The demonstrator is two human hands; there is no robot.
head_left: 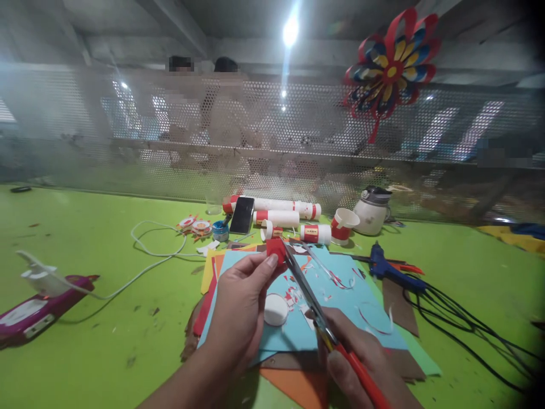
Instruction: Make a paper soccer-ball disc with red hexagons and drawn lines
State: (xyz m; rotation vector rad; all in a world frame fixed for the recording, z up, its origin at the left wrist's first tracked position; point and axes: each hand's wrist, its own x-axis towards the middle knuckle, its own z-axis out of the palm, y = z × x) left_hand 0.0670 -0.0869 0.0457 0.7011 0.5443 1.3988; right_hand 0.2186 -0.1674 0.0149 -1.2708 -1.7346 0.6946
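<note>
Between thumb and fingers, my left hand [240, 295] pinches a small red piece of paper [276, 250]. My right hand [353, 346] is wrapped round red-handled scissors [313, 307], their blades pointing up and away and reaching the right edge of the red piece. Whether the blades are cutting into it I cannot tell. Below both hands lies a light blue sheet [285, 339] on a stack of coloured sheets, strewn with red and white paper scraps [293, 295]. A white paper disc [276, 309] rests on the blue sheet beside my left hand.
Behind the sheets are white and red paper tubes [276, 218], a phone [242, 215], a blue jar [220, 230] and a white jug [371, 213]. A blue glue gun [394, 271] with black cables lies right. A purple power strip [46, 309] sits left. A mesh partition [272, 136] stands behind.
</note>
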